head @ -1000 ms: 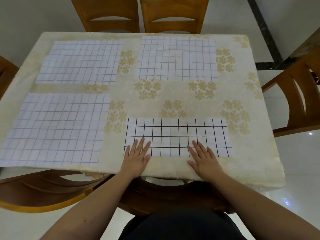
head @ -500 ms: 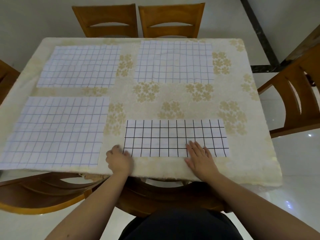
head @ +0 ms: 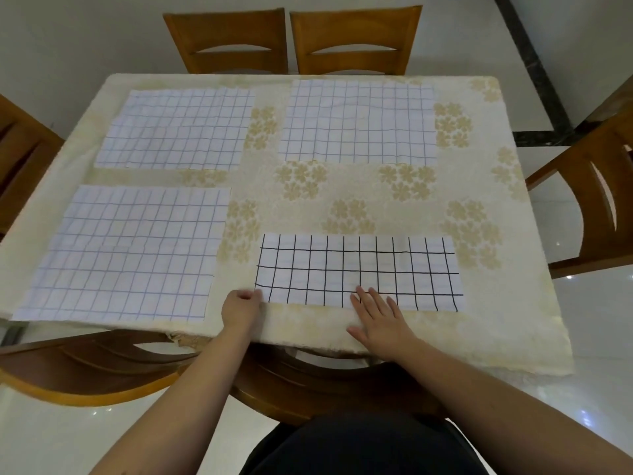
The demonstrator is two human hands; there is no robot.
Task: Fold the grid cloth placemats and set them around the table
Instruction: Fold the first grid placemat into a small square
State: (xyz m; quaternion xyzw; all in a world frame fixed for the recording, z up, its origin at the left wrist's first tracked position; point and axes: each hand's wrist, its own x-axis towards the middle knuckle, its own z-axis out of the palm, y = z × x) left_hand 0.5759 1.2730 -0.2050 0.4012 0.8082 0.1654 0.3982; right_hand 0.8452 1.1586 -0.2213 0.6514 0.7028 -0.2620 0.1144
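A white placemat with a bold black grid (head: 359, 269), folded into a long strip, lies at the near edge of the table. My left hand (head: 239, 308) pinches its near left corner with curled fingers. My right hand (head: 380, 320) rests flat, fingers spread, on the strip's near edge around the middle. Three unfolded placemats with faint blue grids lie flat: one at near left (head: 130, 252), one at far left (head: 178, 128), one at far right (head: 358, 121).
The table wears a cream cloth with gold flower patches (head: 308, 180). Wooden chairs stand around it: two at the far side (head: 291, 39), one at the right (head: 596, 186), one at the left (head: 20, 159), one near me (head: 102, 358).
My left hand slid off the folded strip to its near left corner and closed on it. My right hand stayed flat on the near edge.
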